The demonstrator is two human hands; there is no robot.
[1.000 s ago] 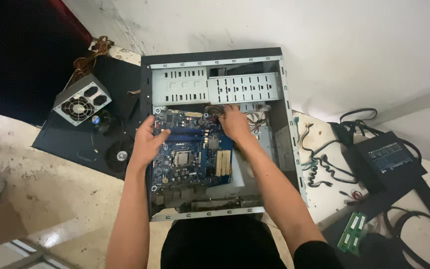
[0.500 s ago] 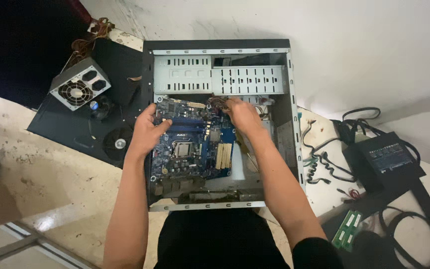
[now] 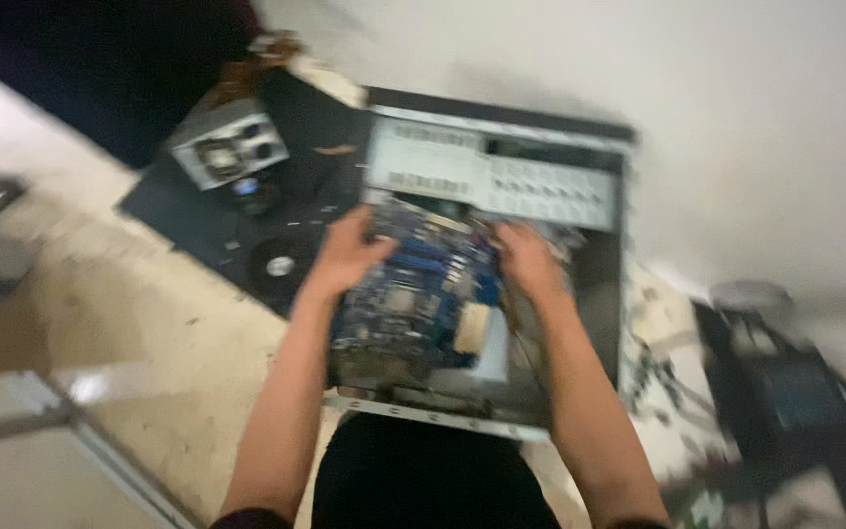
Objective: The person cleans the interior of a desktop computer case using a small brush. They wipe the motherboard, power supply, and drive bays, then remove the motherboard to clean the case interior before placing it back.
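Observation:
An open grey computer case [image 3: 599, 274] lies flat in front of me with a blue motherboard [image 3: 413, 304] inside it. My left hand [image 3: 350, 250] grips the board's left far edge, fingers curled over it. My right hand [image 3: 529, 260] holds the board's right far corner next to some loose wires. The board looks tilted, its near end resting low in the case. The whole view is blurred by motion.
A grey power supply unit [image 3: 227, 147] and a small round fan [image 3: 276, 264] sit on a dark mat [image 3: 198, 211] left of the case. A black box with cables [image 3: 785, 392] lies to the right. Pale stone floor [image 3: 129, 323] spreads at the left.
The view has swung and blurred. Both hands have stayed on the motherboard's far edge; my left hand has closed more firmly over the edge, and the board seems to sit more to the case's left.

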